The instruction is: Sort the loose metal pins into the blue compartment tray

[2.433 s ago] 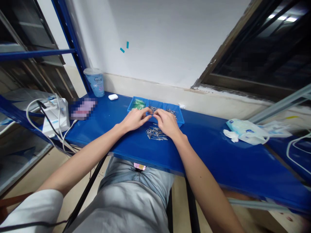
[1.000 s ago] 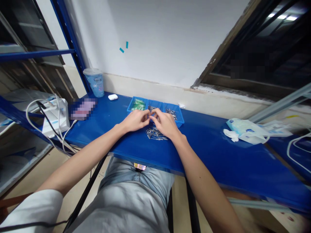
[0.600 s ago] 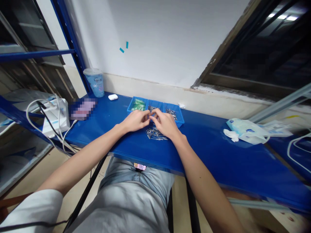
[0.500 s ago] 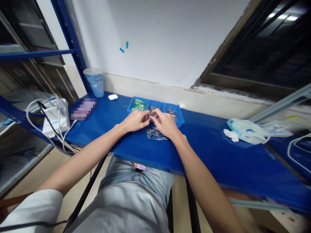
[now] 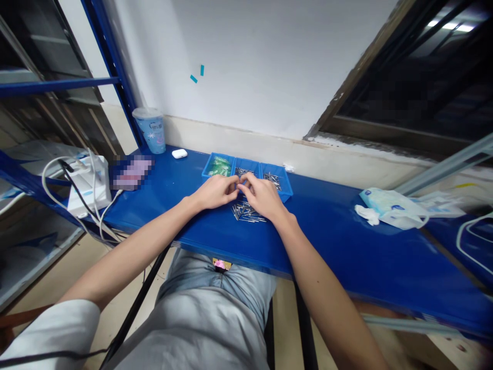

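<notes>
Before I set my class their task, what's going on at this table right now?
A person is working with both bare hands at a blue table. The left hand and right hand meet at the fingertips; whether they pinch something small is too hard to tell. Just below them lies a loose pile of thin metal pins. Behind stand three blue bins in a row: green pieces in the left one, metal pieces in the other two.
</notes>
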A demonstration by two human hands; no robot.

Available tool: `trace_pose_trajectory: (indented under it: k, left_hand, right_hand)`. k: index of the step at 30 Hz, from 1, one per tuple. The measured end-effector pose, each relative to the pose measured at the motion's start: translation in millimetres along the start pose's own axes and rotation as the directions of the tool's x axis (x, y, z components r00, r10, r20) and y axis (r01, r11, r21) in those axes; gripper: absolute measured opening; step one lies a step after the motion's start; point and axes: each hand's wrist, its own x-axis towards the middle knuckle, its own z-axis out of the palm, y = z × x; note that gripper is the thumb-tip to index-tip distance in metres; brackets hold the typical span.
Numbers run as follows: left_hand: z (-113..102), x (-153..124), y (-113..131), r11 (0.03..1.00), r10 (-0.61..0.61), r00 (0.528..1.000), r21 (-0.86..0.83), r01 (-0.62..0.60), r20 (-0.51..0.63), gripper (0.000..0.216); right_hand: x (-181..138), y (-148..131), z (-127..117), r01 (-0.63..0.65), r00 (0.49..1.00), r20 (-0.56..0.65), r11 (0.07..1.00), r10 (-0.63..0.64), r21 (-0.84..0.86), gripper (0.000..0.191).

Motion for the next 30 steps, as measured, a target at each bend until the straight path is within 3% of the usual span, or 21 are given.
trace_pose_trajectory:
  k: [30]
  left_hand:
    - [-0.9, 0.0, 0.9, 1.0, 0.004, 1.0, 0.009, -0.004, 0.01, 0.01]
  right_hand:
    - [0.0, -1.2, -1.7, -0.005, 1.0, 0.02, 1.0, 0.005, -0.012, 0.014]
